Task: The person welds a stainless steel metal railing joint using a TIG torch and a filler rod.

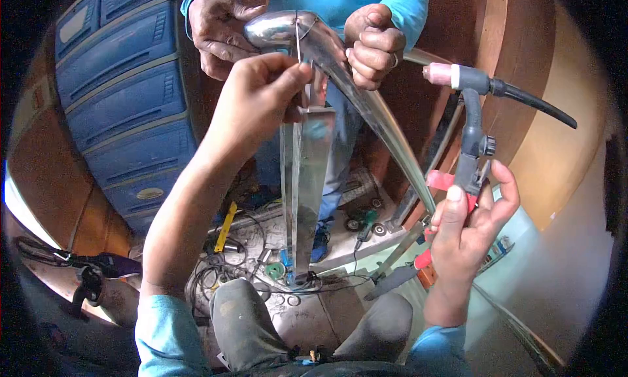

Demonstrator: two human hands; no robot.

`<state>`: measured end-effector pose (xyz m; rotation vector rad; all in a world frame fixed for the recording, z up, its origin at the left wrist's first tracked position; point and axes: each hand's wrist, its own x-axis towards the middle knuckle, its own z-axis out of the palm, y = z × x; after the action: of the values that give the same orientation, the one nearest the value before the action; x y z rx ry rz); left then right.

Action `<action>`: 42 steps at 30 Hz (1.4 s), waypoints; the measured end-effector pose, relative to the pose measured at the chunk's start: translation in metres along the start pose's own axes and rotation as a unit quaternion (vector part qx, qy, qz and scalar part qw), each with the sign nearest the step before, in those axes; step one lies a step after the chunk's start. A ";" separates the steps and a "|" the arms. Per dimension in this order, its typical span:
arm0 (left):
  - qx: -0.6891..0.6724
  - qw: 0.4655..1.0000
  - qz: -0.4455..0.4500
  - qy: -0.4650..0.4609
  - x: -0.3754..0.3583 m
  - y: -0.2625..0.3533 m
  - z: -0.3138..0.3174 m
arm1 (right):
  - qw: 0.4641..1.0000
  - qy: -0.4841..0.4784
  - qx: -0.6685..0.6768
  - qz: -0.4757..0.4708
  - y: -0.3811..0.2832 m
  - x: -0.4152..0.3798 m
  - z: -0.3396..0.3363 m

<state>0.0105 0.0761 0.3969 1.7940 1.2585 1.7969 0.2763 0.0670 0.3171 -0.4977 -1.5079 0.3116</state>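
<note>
My right hand (466,236) is wrapped round the handle of a TIG welding torch (472,131), its pink nozzle pointing left and its black back cap to the right. The torch is apart from the metal. My left hand (258,92) pinches a thin metal rod (299,44) against the bend of a shiny handrail pipe (320,33). A dark seam line crosses the pipe at the bend. Below it stands a square metal post (312,180). A co-worker's two hands (219,33) steady the pipe from both sides, one at the left end, one right of the bend.
Blue stacked drawers or crates (127,95) stand at the left. Cables (212,272), a yellow tool (226,226) and a green grinder (367,223) lie on the floor. A welding mask or dark gear (91,279) is at lower left. Brown wood panels (484,23) rise at the right.
</note>
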 end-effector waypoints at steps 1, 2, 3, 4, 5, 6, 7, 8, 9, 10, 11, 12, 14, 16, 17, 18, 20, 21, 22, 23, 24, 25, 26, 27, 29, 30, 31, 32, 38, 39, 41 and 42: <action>0.077 0.994 0.070 0.027 0.006 -0.020 -0.003 | 1.000 0.002 0.022 0.022 -0.003 -0.002 -0.001; 0.153 0.977 0.139 0.053 0.011 -0.033 -0.007 | 0.998 0.005 0.043 0.043 -0.006 -0.004 -0.002; 0.112 0.990 0.082 0.030 0.009 -0.027 -0.007 | 0.998 0.002 0.054 0.045 -0.008 -0.007 -0.005; 0.070 0.997 0.026 0.007 0.007 -0.014 -0.006 | 0.997 0.000 0.064 0.046 -0.008 -0.009 -0.007; 0.027 0.999 -0.030 -0.017 0.005 0.000 -0.006 | 0.998 0.008 0.053 0.038 -0.008 -0.011 -0.008; -0.070 0.994 -0.081 -0.034 0.002 0.016 -0.009 | 0.998 0.011 0.049 0.036 -0.007 -0.012 -0.010; -0.195 0.973 -0.112 -0.058 0.001 0.026 -0.011 | 0.998 0.015 0.045 0.036 -0.005 -0.013 -0.013; -0.314 0.935 -0.141 -0.084 0.004 0.031 -0.013 | 0.998 0.023 0.042 0.035 -0.005 -0.014 -0.016; -0.392 0.887 -0.157 -0.186 0.013 0.031 -0.023 | 0.997 0.027 0.048 0.051 -0.006 -0.015 -0.017; -0.355 0.910 -0.155 -0.150 0.012 0.027 -0.019 | 0.996 0.031 0.055 0.065 -0.009 -0.015 -0.018; -0.318 0.929 -0.149 -0.113 0.006 0.024 -0.013 | 0.994 0.035 0.062 0.078 -0.011 -0.015 -0.020; -0.280 0.947 -0.141 -0.075 0.002 0.024 -0.008 | 0.995 0.039 0.061 0.064 -0.007 -0.015 -0.022; -0.028 0.999 -0.045 0.007 -0.001 0.017 -0.002 | 0.997 0.040 0.061 0.037 0.003 -0.018 -0.024; 0.276 0.952 0.125 0.042 0.002 0.002 -0.010 | 0.995 0.046 0.077 0.049 0.003 -0.019 -0.024; 0.278 0.954 0.105 0.028 0.004 0.000 -0.013 | 0.995 0.044 0.077 0.056 0.004 -0.020 -0.026; 0.281 0.956 0.085 0.015 0.005 0.005 -0.014 | 0.994 0.041 0.077 0.062 0.004 -0.021 -0.026; 0.084 0.995 -0.056 -0.016 0.001 0.032 -0.009 | 0.993 0.051 0.078 0.071 0.004 -0.021 -0.027; -0.086 0.991 -0.096 -0.033 0.002 0.044 -0.016 | 0.992 0.053 0.082 0.074 0.003 -0.021 -0.028; -0.253 0.957 -0.131 -0.052 0.008 0.050 -0.026 | 0.992 0.058 0.085 0.078 0.002 -0.022 -0.029; -0.357 0.914 -0.127 -0.145 0.020 0.042 -0.037 | 0.991 0.063 0.086 0.081 0.002 -0.024 -0.029; -0.243 0.961 -0.094 -0.099 0.016 0.034 -0.028 | 0.991 0.067 0.085 0.084 0.002 -0.025 -0.031; -0.123 0.989 -0.056 -0.051 0.008 0.026 -0.012 | 0.990 0.071 0.084 0.086 0.002 -0.026 -0.032; -0.002 1.000 -0.016 -0.002 0.002 0.015 -0.002 | 0.990 0.075 0.084 0.087 0.003 -0.026 -0.032; 0.293 0.949 0.109 -0.035 -0.001 -0.006 -0.006 | 0.989 0.080 0.084 0.093 0.005 -0.027 -0.033; 0.420 0.897 0.132 -0.052 -0.021 -0.040 -0.006 | 0.987 0.085 0.085 0.105 0.013 -0.031 -0.037; 0.404 0.904 0.096 -0.097 -0.033 -0.043 -0.006 | 0.983 0.097 0.099 0.123 0.018 -0.035 -0.038; 0.378 0.915 0.074 -0.121 -0.049 -0.051 -0.006 | 0.977 0.108 0.113 0.144 0.023 -0.041 -0.040; 0.375 0.916 0.013 -0.145 -0.067 -0.058 -0.004 | 0.971 0.118 0.128 0.165 0.032 -0.047 -0.041; 0.205 0.919 -0.076 -0.328 -0.212 -0.210 0.034 | 0.952 0.167 0.072 0.248 0.096 -0.081 -0.047; 0.181 0.917 -0.106 -0.339 -0.239 -0.231 0.046 | 0.948 0.180 0.054 0.257 0.104 -0.081 -0.049; 0.243 0.865 -0.101 -0.427 -0.255 -0.237 0.063 | 0.947 0.222 -0.006 0.233 0.123 -0.084 -0.059; 0.324 0.802 -0.067 -0.498 -0.254 -0.229 0.067 | 0.943 0.243 -0.040 0.222 0.134 -0.085 -0.067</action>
<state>0.0336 0.0420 0.0508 2.3542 1.4702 0.1094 0.3532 0.1327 0.1773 -0.9107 -0.9186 0.4401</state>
